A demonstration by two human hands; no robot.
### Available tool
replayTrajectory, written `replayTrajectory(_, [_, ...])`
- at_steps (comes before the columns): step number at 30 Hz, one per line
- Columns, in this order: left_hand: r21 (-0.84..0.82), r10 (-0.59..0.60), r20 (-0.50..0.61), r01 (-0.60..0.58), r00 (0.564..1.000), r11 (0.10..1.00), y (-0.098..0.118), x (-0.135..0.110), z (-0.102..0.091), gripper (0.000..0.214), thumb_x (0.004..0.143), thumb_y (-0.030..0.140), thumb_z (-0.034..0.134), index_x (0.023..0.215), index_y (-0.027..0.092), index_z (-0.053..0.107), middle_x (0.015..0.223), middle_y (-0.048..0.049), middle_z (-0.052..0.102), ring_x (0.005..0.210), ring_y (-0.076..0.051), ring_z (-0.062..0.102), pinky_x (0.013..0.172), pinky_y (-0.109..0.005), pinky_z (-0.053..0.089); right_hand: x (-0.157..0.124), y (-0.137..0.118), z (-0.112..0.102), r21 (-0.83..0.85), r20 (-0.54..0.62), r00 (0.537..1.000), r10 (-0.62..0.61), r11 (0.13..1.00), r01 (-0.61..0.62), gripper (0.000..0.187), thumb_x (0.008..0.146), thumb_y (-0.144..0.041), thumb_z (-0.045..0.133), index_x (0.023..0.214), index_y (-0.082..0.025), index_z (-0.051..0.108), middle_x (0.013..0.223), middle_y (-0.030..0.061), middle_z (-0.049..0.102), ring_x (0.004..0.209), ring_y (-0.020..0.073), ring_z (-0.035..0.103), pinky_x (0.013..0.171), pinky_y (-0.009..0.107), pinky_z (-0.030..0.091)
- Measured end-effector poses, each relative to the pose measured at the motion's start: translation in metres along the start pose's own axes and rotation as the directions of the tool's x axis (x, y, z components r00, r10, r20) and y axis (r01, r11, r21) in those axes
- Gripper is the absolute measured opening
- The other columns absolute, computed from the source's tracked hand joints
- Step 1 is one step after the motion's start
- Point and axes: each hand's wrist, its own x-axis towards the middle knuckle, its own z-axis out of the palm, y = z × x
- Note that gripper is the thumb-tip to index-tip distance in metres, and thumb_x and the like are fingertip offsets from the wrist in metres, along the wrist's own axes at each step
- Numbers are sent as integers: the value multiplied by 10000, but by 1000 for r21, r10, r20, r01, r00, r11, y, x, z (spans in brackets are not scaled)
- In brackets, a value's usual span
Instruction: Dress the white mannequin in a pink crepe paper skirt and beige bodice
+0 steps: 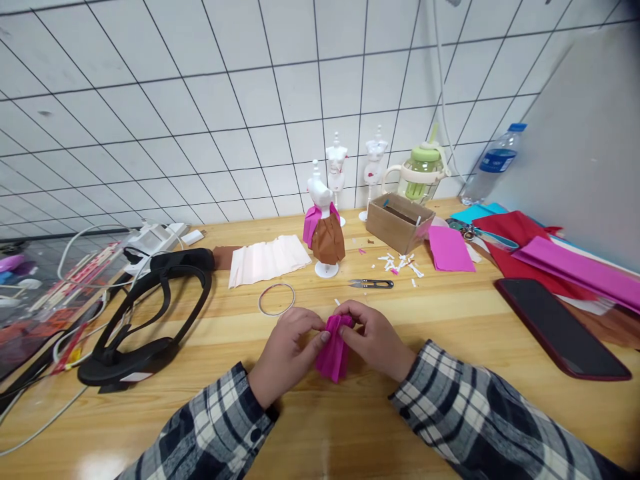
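Pleated magenta paper (333, 357) held between my two hands above the near part of the table (350, 430). Its long axis runs away from my body, slightly oblique: the narrow, gathered end points toward the wall, and the broader, flared end points back toward me and a little to the left. Whether the flared end touches the wood, I cannot tell. The fingers of my left hand (287, 350) are clamped on the left edge of the gathered end, thumb against the near face; those of my right hand (377, 337) pinch its right edge in like manner.

Beyond my hands lie a thin ring (277, 299), nearer my left, and thread snips (386, 284), blades to the left. Farther back, a miniature dress form (319, 193) stands upright in a brown paper skirt (329, 245), with a crinkled pale pink sheet (270, 260) to its left. White scraps (389, 264) are scattered before a cardboard box (391, 230).
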Motion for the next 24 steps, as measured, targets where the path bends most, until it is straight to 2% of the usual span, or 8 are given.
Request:
replayTrajectory(5, [-126, -84, 28, 87, 996, 988, -2, -1, 0, 213, 905, 338, 545, 800, 191, 657, 796, -46, 682, 784, -180, 614, 736, -317, 504, 0, 1, -2, 66, 37, 998, -49, 997, 47, 134, 802, -177, 543, 926, -195, 592, 836, 2, 607, 752, 135, 562, 613, 223, 466])
replayTrajectory(10, [-319, -224, 98, 244, 970, 916, -5, -3, 1, 263, 899, 395, 548, 806, 172, 653, 780, -39, 679, 735, -167, 615, 706, -293, 513, 0, 2, -3, 136, 76, 995, -64, 989, 53, 160, 833, -215, 540, 984, -190, 587, 882, 17, 616, 786, 146, 570, 654, 247, 483])
replayTrajectory(14, [-382, -249, 150, 288, 957, 878, -5, -5, 1, 285, 908, 402, 532, 815, 163, 656, 771, -35, 680, 724, -161, 609, 704, -287, 510, 0, 2, -4, 97, 91, 995, -47, 995, 38, 187, 824, -173, 518, 991, -190, 600, 911, 19, 631, 815, 153, 578, 684, 262, 478])
replayTrajectory(17, [-357, -243, 132, 275, 961, 893, -5, -5, 0, 295, 919, 395, 508, 791, 163, 638, 757, -32, 674, 721, -161, 610, 701, -288, 510, 0, 1, -5, 49, 94, 995, -31, 998, 26, 249, 789, -111, 493, 997, -197, 599, 888, 3, 627, 780, 141, 570, 682, 258, 461])
replayTrajectory(20, [-258, -207, 94, 225, 974, 940, -3, -5, -1, 254, 907, 367, 529, 792, 170, 640, 760, -28, 686, 725, -164, 624, 706, -288, 511, 0, 0, -5, 29, 89, 996, -13, 1000, 11, 313, 770, -89, 487, 1047, -201, 581, 806, -20, 583, 702, 124, 527, 633, 243, 430])
replayTrajectory(24, [-169, -143, 85, 156, 986, 973, -3, -5, -2, 192, 888, 333, 560, 904, 183, 679, 907, -55, 728, 850, -192, 658, 791, -315, 514, -1, -1, -4, 65, 99, 995, -7, 998, 0, 344, 773, -96, 495, 1096, -202, 552, 753, -35, 543, 658, 116, 490, 609, 241, 402])
